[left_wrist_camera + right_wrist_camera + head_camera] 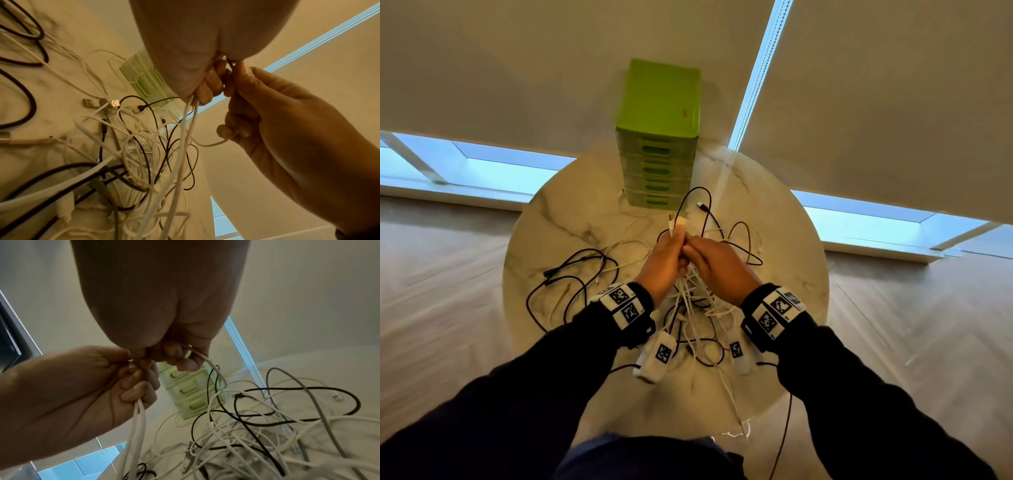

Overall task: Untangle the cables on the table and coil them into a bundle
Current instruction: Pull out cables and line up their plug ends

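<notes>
A tangle of white and black cables lies on the round marble table. My left hand is raised above it and grips white cables; their plug ends stick up out of the fist. Two white strands hang from that fist into the pile. My right hand touches the left one and has its fingers curled round another white cable. In the left wrist view, a thin white loop leaves the right hand.
A green drawer unit stands at the far side of the table. Loose black cables spread to the left of my hands. A black USB plug lies near the drawers. Cables hang over the table's near edge.
</notes>
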Demonstrator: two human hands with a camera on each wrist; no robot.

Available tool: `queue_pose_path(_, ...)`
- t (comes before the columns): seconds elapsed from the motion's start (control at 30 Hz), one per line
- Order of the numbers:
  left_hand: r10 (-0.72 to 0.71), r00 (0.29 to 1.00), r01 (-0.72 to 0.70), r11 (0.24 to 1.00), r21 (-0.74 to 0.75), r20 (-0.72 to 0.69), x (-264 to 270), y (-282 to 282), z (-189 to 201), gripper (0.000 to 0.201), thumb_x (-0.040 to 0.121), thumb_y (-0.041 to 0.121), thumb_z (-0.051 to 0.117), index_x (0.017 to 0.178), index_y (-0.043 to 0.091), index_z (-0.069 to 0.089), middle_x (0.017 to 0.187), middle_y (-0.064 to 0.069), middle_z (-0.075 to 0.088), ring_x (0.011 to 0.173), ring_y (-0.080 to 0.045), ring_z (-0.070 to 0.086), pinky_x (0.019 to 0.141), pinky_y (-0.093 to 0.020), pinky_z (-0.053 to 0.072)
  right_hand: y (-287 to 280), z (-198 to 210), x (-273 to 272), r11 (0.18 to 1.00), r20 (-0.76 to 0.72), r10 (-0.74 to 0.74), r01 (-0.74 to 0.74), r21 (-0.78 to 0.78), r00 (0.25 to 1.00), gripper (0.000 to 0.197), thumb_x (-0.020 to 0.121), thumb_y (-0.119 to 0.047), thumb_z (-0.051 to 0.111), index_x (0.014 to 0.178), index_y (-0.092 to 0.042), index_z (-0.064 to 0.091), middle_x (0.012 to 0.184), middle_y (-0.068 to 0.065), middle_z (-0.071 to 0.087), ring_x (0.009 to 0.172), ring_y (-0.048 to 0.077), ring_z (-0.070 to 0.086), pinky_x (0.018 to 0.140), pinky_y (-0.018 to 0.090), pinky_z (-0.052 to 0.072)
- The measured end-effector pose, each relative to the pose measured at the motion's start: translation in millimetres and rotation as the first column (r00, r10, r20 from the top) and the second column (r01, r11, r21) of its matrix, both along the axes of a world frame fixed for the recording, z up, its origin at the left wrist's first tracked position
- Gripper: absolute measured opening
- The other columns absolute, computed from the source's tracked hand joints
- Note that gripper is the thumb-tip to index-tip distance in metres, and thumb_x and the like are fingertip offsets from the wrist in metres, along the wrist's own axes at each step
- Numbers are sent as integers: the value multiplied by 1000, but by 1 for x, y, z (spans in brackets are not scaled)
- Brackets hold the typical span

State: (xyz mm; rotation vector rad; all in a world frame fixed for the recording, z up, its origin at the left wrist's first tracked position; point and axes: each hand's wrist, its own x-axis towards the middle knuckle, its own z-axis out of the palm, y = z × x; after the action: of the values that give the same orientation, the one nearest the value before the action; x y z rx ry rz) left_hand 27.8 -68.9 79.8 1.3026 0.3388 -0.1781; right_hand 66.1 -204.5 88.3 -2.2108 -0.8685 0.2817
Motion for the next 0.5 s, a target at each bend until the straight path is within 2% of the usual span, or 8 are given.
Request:
queue_pose_path(0.1, 26, 999, -26, 1000, 0, 47, -2, 3, 7, 44, 102, 56, 38, 101, 13, 50, 90, -11, 47, 88, -23, 48, 84, -39, 46, 0, -1, -13, 998, -8, -53, 52, -24, 999, 25, 107, -32, 38, 100, -17, 57, 84, -6, 60, 71, 14, 54, 65, 28, 42)
queue_pose_path(0.17, 73, 995, -72, 997, -15, 71, -1, 6, 16, 39, 103, 54, 36, 91, 19, 46, 79, -2, 42, 74, -17, 45, 73, -30, 47, -4, -3, -22, 995, -14, -95, 95, -38, 995, 31, 108, -36, 35, 94, -16, 55, 73, -1, 58, 62, 16, 52, 60, 29, 40)
queue_pose_path(0.23, 170, 983, -165, 983, -76, 65, 6, 12, 28, 33, 106, 48, 36, 84, 24, 45, 67, 8, 41, 60, -9, 39, 61, -25, 38, -11, -9, -30, 992, 10, -104, 105, -64, 995, 34, 108, -33, 35, 85, -17, 53, 62, -4, 49, 54, 15, 44, 57, 27, 32)
queue_pose_path(0.3, 263, 964, -249, 949, -195, 47, 12, 21, 42, 26, 108, 39, 38, 86, 28, 48, 61, 12, 41, 55, -6, 34, 56, -24, 30, -21, -18, -37, 988, 5, -106, 106, -108, 994, 34, 108, -29, 35, 77, -22, 49, 60, -7, 43, 54, 13, 39, 62, 29, 29)
queue_pose_path(0.4, 353, 932, -315, 902, -297, 85, 21, 39, 63, 17, 106, 22, 44, 91, 24, 51, 66, 9, 41, 58, -6, 38, 54, -21, 31, -38, -33, -39, 959, -16, -159, 151, -238, 987, 38, 108, -31, 33, 70, -34, 38, 61, -10, 41, 58, 3, 38, 75, 32, 30)
queue_pose_path(0.43, 383, 918, -339, 892, -297, 100, 25, 46, 70, 16, 105, 18, 46, 91, 23, 52, 68, 8, 44, 61, -7, 41, 57, -22, 34, -44, -37, -38, 940, -14, -189, 177, -292, 982, 38, 108, -34, 31, 71, -34, 39, 62, -10, 42, 62, 3, 40, 79, 34, 30)
queue_pose_path(0.5, 419, 897, -368, 884, -290, 139, 28, 61, 81, 16, 104, 21, 50, 87, 22, 52, 69, 6, 45, 63, -8, 44, 61, -25, 37, -55, -44, -34, 891, -10, -234, 210, -402, 972, 37, 108, -38, 26, 78, -30, 46, 65, -10, 45, 71, 10, 46, 89, 41, 31)
